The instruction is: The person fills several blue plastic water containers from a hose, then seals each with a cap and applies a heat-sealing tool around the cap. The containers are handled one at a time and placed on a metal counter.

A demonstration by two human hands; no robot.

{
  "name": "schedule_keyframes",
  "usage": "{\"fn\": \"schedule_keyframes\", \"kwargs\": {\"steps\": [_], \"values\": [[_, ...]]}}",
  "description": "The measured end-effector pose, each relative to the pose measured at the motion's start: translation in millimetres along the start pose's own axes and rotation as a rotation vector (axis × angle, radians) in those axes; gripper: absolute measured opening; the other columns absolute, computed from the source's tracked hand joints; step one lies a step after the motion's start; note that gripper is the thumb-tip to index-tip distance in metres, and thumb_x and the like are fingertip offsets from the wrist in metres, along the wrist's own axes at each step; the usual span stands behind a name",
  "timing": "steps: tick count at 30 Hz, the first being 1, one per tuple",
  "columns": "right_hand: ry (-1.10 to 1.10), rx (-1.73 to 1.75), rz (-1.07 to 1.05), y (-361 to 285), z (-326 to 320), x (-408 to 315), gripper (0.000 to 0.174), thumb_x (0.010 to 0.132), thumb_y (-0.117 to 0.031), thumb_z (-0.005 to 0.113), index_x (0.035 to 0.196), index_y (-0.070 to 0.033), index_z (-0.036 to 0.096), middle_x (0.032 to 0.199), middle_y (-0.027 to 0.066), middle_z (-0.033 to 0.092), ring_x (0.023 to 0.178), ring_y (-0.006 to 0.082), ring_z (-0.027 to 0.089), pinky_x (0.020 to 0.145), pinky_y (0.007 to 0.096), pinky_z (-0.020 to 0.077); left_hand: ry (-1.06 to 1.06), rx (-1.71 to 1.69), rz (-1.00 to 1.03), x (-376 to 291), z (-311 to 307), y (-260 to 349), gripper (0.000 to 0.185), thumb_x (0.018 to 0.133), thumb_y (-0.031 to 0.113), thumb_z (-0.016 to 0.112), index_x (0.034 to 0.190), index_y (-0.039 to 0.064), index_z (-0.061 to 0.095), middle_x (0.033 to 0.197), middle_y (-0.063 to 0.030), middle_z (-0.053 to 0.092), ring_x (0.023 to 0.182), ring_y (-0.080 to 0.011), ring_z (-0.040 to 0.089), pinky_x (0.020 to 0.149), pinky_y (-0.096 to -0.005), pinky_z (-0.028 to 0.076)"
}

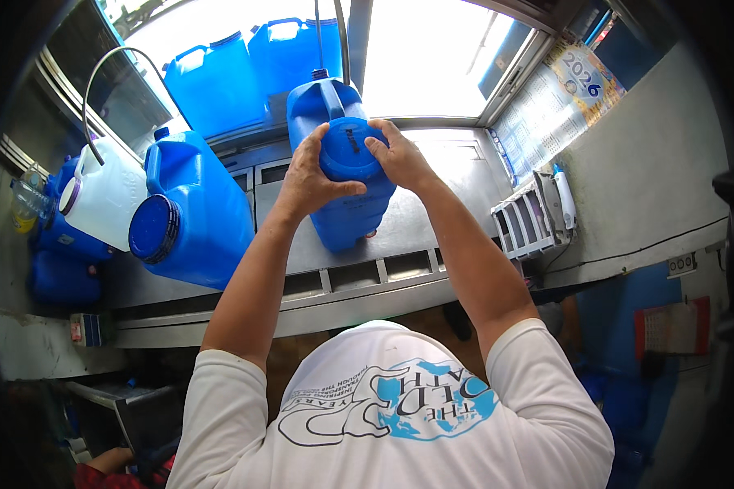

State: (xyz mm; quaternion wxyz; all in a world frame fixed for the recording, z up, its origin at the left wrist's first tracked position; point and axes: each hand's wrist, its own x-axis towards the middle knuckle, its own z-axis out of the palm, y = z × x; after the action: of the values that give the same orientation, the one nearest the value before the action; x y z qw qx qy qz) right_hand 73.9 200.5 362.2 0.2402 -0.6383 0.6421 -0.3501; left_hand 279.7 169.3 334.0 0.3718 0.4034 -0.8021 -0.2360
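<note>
A blue plastic water jug stands on the stainless steel counter straight ahead of me. Its wide round blue cap, marked with dark handwriting, faces me. My left hand grips the cap's left side, thumb along its lower edge. From the right, my right hand grips the cap's upper right, its thumb on the face. The jug's moulded handle rises behind the cap. Left of my hands is another blue jug with a dark blue cap. Beyond it stands a translucent white jug.
More blue jugs stand by the bright window. A grey hose arches over the white jug. Recessed slots line the counter's front. On the right wall are a calendar and a white rack. Another person's arm shows lower left.
</note>
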Motion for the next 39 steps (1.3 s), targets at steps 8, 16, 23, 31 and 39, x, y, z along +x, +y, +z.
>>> {"fn": "schedule_keyframes", "kwargs": {"steps": [8, 16, 23, 31, 39], "values": [[0.002, 0.045, -0.022, 4, 2, 10, 0.049, 0.097, -0.034, 0.053, 0.14, -0.01, 0.052, 0.14, 0.0213, 0.055, 0.127, 0.0383, 0.055, 0.108, 0.0458, 0.0426, 0.071, 0.008, -0.068, -3, 5, 14, 0.116, 0.05, 0.04, 0.098, 0.145, 0.009, 0.038, 0.132, -0.02, 0.055, 0.122, -0.0352, 0.058, 0.102, -0.0449, 0.051], [0.021, 0.142, -0.152, 0, -4, 12, 0.047, 0.095, -0.031, 0.055, 0.136, -0.009, 0.056, 0.134, 0.0216, 0.06, 0.125, 0.0374, 0.057, 0.107, 0.0443, 0.0431, 0.198, 0.035, 0.065, -7, 12, 10, 0.116, 0.048, 0.048, 0.097, 0.144, 0.012, 0.041, 0.143, -0.0201, 0.047, 0.13, -0.0372, 0.051, 0.106, -0.0463, 0.047], [-0.125, 0.179, -0.1, 16, -4, 34, 0.046, 0.095, -0.031, 0.055, 0.135, -0.008, 0.057, 0.132, 0.0225, 0.06, 0.123, 0.0377, 0.058, 0.107, 0.0434, 0.043, 0.121, -0.045, -0.025, 2, 11, 15, 0.111, 0.049, 0.045, 0.097, 0.141, 0.009, 0.045, 0.141, -0.0196, 0.048, 0.129, -0.0346, 0.052, 0.107, -0.0443, 0.047], [-0.199, 0.168, -0.195, 12, -2, 44, 0.045, 0.094, -0.027, 0.055, 0.134, -0.008, 0.058, 0.132, 0.0205, 0.061, 0.124, 0.0366, 0.058, 0.108, 0.0439, 0.0421, 0.305, 0.052, -0.038, -14, 28, 19, 0.109, 0.051, 0.044, 0.097, 0.14, 0.008, 0.046, 0.141, -0.0181, 0.049, 0.129, -0.0327, 0.051, 0.108, -0.0415, 0.045], [-0.211, 0.213, -0.19, 19, -12, 36, 0.048, 0.098, -0.028, 0.054, 0.141, -0.006, 0.051, 0.139, 0.0214, 0.056, 0.128, 0.0341, 0.054, 0.11, 0.041, 0.0411, 0.223, 0.044, -0.024, -11, 24, 23, 0.112, 0.051, 0.041, 0.098, 0.143, 0.012, 0.043, 0.142, -0.0186, 0.048, 0.133, -0.0337, 0.048, 0.11, -0.0425, 0.043]]}}
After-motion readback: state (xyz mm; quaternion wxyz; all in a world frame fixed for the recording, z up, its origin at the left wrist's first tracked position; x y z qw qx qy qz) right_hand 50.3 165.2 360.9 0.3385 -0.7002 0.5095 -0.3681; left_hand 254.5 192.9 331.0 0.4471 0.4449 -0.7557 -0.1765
